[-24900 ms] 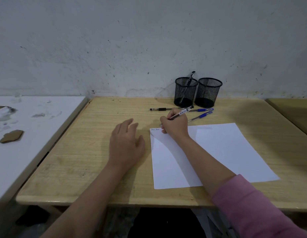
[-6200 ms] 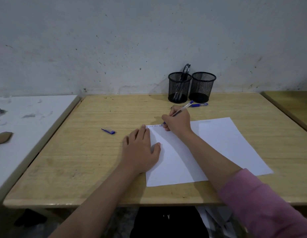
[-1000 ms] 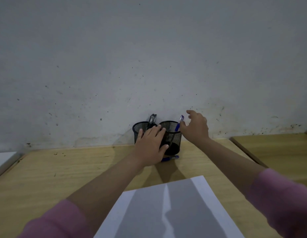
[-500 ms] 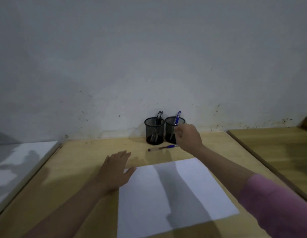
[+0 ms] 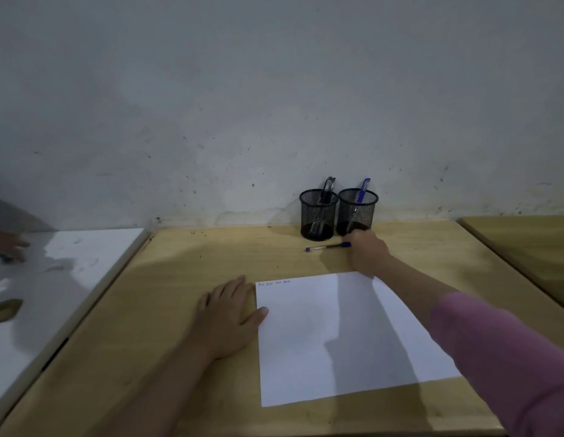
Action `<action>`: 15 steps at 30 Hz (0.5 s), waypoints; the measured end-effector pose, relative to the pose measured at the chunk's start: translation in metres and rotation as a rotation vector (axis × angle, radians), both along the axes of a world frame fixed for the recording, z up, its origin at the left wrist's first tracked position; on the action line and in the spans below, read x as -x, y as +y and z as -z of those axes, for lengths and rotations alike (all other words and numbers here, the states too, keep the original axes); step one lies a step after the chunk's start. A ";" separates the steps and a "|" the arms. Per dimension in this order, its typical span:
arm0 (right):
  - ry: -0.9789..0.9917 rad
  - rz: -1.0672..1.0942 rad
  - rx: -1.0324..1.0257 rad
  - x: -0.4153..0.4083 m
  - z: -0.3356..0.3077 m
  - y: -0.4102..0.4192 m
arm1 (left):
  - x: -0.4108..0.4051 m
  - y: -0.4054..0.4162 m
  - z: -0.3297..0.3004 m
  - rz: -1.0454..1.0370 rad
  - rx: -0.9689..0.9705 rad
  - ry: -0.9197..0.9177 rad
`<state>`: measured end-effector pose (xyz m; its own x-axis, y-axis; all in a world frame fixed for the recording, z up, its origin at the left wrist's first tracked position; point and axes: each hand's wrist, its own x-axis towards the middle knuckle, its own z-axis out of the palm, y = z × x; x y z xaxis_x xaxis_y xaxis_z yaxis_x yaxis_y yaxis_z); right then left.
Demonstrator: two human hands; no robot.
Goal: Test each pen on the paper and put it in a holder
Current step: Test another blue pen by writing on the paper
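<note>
Head view: right hand [image 5: 367, 253] touches slim blue pen [image 5: 328, 247] beside cylindrical mesh holders [image 5: 318, 216].

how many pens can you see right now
4: two dark pens in the left mesh holder, one blue pen in the right holder, one blue pen on the table by the right hand. Others could hide inside.

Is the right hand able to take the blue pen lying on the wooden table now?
Probably yes. The right hand is already at the cap end of the blue pen, and nothing lies between them; the mesh holders stand behind.
</note>
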<state>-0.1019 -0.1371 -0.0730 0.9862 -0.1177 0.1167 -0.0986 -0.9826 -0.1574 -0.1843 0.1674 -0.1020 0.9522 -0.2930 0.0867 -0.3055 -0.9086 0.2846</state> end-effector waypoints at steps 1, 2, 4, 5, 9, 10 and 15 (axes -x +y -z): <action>-0.020 -0.001 0.017 -0.004 0.002 -0.001 | 0.000 0.000 0.000 -0.001 0.007 -0.005; -0.036 -0.005 0.036 -0.008 0.003 -0.002 | -0.001 0.000 0.000 -0.002 0.017 -0.012; -0.033 -0.021 0.092 -0.013 0.005 -0.001 | -0.001 0.000 0.002 -0.008 0.027 -0.026; -0.022 -0.030 0.119 -0.015 0.005 -0.001 | -0.001 0.000 0.002 -0.010 0.027 -0.029; -0.071 -0.082 0.064 -0.008 -0.002 0.004 | -0.001 0.000 0.000 -0.005 0.022 -0.001; -0.114 -0.102 -0.025 -0.002 -0.007 0.007 | 0.000 0.000 -0.001 -0.002 0.022 0.014; -0.271 -0.134 -0.829 0.054 -0.030 0.037 | 0.008 0.000 -0.010 -0.021 0.271 -0.018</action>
